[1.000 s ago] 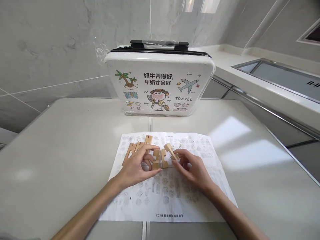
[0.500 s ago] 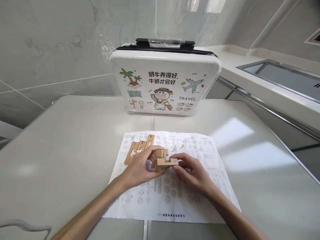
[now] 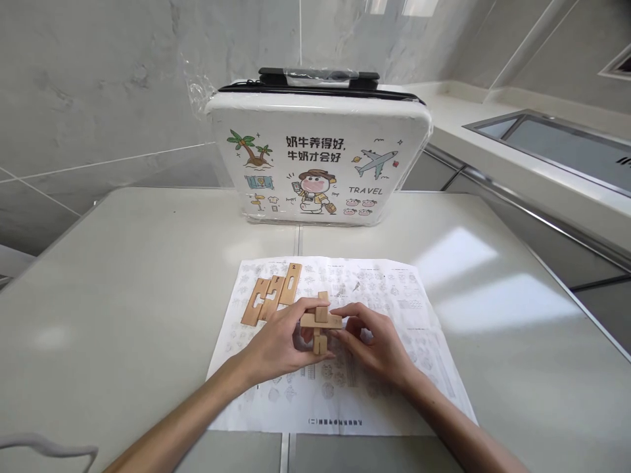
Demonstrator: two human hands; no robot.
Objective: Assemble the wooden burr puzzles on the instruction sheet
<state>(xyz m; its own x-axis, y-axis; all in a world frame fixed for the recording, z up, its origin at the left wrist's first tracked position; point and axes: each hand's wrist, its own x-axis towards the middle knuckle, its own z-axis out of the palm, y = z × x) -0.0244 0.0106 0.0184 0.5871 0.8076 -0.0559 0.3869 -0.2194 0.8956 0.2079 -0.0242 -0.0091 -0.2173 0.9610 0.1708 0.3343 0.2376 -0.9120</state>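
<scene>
My left hand (image 3: 280, 339) is closed round a small cross of notched wooden puzzle pieces (image 3: 320, 321), holding it upright just above a printed instruction sheet (image 3: 345, 394). My right hand (image 3: 371, 343) pinches the cross's horizontal piece from the right with thumb and fingertips. Three loose wooden pieces (image 3: 272, 299), one marked with a 2, lie side by side on the sheet just left of and beyond my left hand.
A white suitcase-shaped box (image 3: 318, 157) with cartoon prints and a black handle stands at the back of the grey table (image 3: 123, 295). A marble wall rises behind it. A counter with a sunken sink (image 3: 557, 148) runs along the right.
A second ago two pieces stood apart in my left hand and my right held a third. That third piece has been slid across the other two, so they now form one cross.
</scene>
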